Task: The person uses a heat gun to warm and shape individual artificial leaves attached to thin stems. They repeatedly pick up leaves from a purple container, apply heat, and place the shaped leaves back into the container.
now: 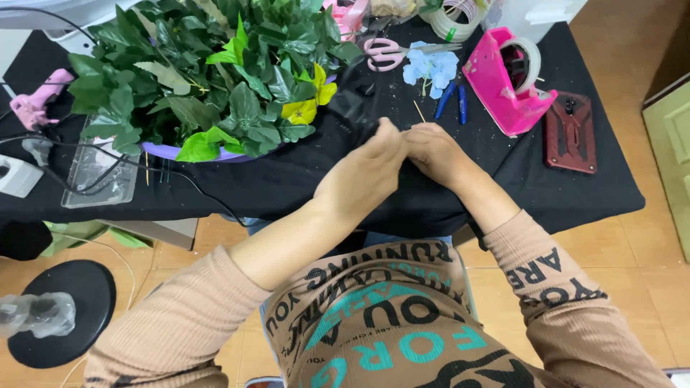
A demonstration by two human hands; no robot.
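My left hand (363, 172) and my right hand (435, 152) meet fingertip to fingertip over the black cloth of the table (302, 179). The fingers of both are pinched together around something small that I cannot make out. A thin wooden stick (419, 111) pokes up just behind the fingertips. A dark crumpled piece (356, 108) lies right beyond my left hand. The arrangement of green artificial leaves (208, 72) with a yellow flower (309, 108), in a purple-rimmed bowl, stands to the left.
A pink tape dispenser (507, 79), a dark red phone (569, 133), pink-handled scissors (392, 52), blue fabric petals (431, 68) and blue pens (453, 100) lie at the back right. A pink glue gun (39, 97), cables and a clear tray (100, 169) sit left. A round black stool (61, 309) stands on the floor.
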